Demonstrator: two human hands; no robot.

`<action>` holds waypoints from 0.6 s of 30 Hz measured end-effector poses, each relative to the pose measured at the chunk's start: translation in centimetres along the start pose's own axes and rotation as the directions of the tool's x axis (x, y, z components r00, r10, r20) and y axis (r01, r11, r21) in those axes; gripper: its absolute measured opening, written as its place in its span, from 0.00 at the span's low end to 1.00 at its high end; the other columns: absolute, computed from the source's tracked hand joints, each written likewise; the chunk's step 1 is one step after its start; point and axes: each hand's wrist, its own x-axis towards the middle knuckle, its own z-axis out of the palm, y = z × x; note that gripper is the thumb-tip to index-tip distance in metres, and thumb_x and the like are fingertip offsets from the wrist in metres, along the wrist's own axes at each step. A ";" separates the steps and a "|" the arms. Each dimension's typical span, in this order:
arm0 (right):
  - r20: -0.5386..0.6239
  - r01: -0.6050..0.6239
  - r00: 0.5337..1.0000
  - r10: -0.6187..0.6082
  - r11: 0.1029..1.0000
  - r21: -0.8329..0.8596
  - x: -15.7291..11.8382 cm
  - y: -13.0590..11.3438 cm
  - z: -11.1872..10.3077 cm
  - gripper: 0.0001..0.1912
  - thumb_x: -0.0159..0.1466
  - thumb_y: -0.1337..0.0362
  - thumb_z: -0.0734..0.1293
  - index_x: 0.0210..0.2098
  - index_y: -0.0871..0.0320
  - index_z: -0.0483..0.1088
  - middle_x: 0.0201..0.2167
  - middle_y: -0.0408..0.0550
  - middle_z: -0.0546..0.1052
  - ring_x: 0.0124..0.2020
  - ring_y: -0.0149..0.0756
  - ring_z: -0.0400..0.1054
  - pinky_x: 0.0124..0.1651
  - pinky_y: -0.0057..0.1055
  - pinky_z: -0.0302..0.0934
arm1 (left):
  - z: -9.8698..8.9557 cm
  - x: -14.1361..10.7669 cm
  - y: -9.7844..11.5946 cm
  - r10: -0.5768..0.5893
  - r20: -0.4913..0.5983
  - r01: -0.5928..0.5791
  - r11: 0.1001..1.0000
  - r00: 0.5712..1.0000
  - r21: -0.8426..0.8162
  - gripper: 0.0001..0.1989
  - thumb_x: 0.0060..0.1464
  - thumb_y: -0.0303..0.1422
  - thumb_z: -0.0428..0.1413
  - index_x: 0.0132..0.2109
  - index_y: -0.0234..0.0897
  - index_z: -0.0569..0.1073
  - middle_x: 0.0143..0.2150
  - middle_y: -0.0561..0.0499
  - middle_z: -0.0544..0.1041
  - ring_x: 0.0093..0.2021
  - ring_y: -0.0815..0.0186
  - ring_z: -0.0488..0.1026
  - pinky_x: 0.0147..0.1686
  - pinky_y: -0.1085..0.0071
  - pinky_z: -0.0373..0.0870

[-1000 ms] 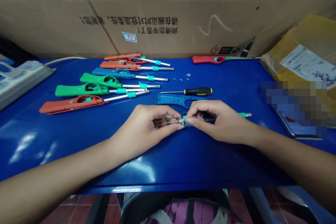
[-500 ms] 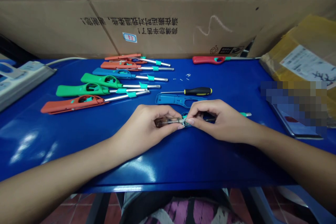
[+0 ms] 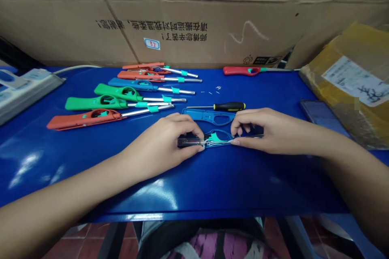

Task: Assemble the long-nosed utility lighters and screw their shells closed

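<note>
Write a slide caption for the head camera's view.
Left hand holding a clear tank, right hand at an opened blue lighter, screwdriver lying just beyond.

Left hand's [image 3: 170, 139] grip: lighter fuel tank [image 3: 191, 142], smoky see-through plastic, smooth. Between it and right hand [image 3: 263, 131]: trigger [image 3: 215, 137], opaque green plastic; open blue shell half [image 3: 223, 131], moulded plastic. Just beyond grip: loose blue shell half [image 3: 200, 114], same plastic look; screwdriver [image 3: 229, 107], bare metal shaft, black-yellow handle. Beyond, to left: utility lighters [image 3: 85, 119], smooth plastic bodies, polished metal barrels. Under grip: tabletop [image 3: 194, 186], high gloss. Farthest beyond: carton [image 3: 170, 12], matt creased cardboard. Far right: parcel [image 3: 364, 44], shiny yellow tape.
</note>
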 end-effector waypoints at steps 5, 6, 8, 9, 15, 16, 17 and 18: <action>0.047 -0.038 0.998 0.036 0.998 0.056 0.3 -0.1 0.1 0.08 0.65 0.57 0.67 0.35 0.54 0.72 0.31 0.42 0.75 0.30 0.32 0.65 0.31 0.30 0.58 | -0.1 0.0 -0.2 -0.009 0.008 0.009 1.000 1.000 0.027 0.08 0.58 0.33 0.62 0.45 0.41 0.78 0.45 0.52 0.77 0.47 0.63 0.74 0.47 0.67 0.70; 0.048 -0.041 0.998 0.039 0.998 0.057 0.3 -0.1 0.1 0.07 0.64 0.57 0.68 0.35 0.54 0.73 0.30 0.42 0.75 0.30 0.32 0.65 0.31 0.30 0.58 | -0.1 0.0 -0.2 -0.005 0.008 0.005 0.999 1.000 0.033 0.08 0.58 0.33 0.62 0.45 0.41 0.78 0.45 0.52 0.77 0.47 0.63 0.74 0.48 0.67 0.70; 0.044 -0.034 0.999 0.032 0.998 0.048 0.2 0.1 0.1 0.06 0.64 0.59 0.68 0.35 0.54 0.73 0.31 0.42 0.75 0.30 0.32 0.66 0.32 0.30 0.59 | -0.3 -0.1 -0.3 0.002 0.008 -0.003 0.999 1.000 0.049 0.08 0.58 0.32 0.61 0.46 0.41 0.78 0.46 0.51 0.77 0.47 0.63 0.74 0.48 0.66 0.71; 0.045 -0.029 0.999 0.028 0.999 0.043 0.2 0.1 0.0 0.05 0.64 0.60 0.68 0.35 0.54 0.73 0.31 0.42 0.75 0.31 0.32 0.66 0.33 0.30 0.59 | -0.4 -0.1 -0.4 0.006 0.007 -0.007 0.998 1.000 0.060 0.08 0.59 0.32 0.61 0.46 0.41 0.78 0.46 0.51 0.77 0.47 0.62 0.74 0.48 0.66 0.71; 0.038 -0.016 0.999 0.016 1.000 0.007 0.0 0.5 -0.2 0.06 0.64 0.59 0.68 0.35 0.54 0.74 0.32 0.43 0.76 0.32 0.33 0.66 0.34 0.31 0.60 | -1.0 0.0 -0.7 -0.003 0.032 -0.001 0.989 0.999 0.151 0.09 0.60 0.36 0.59 0.46 0.41 0.78 0.47 0.48 0.78 0.47 0.59 0.76 0.49 0.62 0.72; 0.022 -0.011 1.000 0.011 1.000 0.008 0.0 0.5 -0.2 0.07 0.64 0.57 0.68 0.35 0.54 0.74 0.33 0.43 0.76 0.33 0.33 0.66 0.35 0.31 0.59 | -1.0 0.0 -0.8 -0.008 0.039 0.002 0.989 0.999 0.151 0.09 0.60 0.36 0.59 0.46 0.40 0.79 0.46 0.48 0.78 0.46 0.60 0.76 0.48 0.62 0.73; 0.003 -0.007 1.000 0.007 1.000 0.013 0.1 0.5 0.0 0.09 0.64 0.55 0.69 0.36 0.53 0.74 0.33 0.43 0.76 0.33 0.33 0.66 0.35 0.31 0.59 | -1.0 0.1 -0.8 -0.010 0.044 0.003 0.989 0.999 0.146 0.08 0.60 0.36 0.59 0.45 0.40 0.79 0.46 0.49 0.79 0.45 0.60 0.76 0.47 0.63 0.73; -0.014 -0.005 1.000 0.005 1.000 0.022 0.1 0.4 0.1 0.11 0.63 0.53 0.70 0.36 0.54 0.74 0.33 0.43 0.76 0.33 0.33 0.66 0.35 0.31 0.59 | -0.9 0.1 -0.9 -0.010 0.046 0.004 0.990 0.999 0.140 0.08 0.61 0.36 0.58 0.45 0.40 0.79 0.46 0.48 0.79 0.44 0.61 0.76 0.47 0.64 0.74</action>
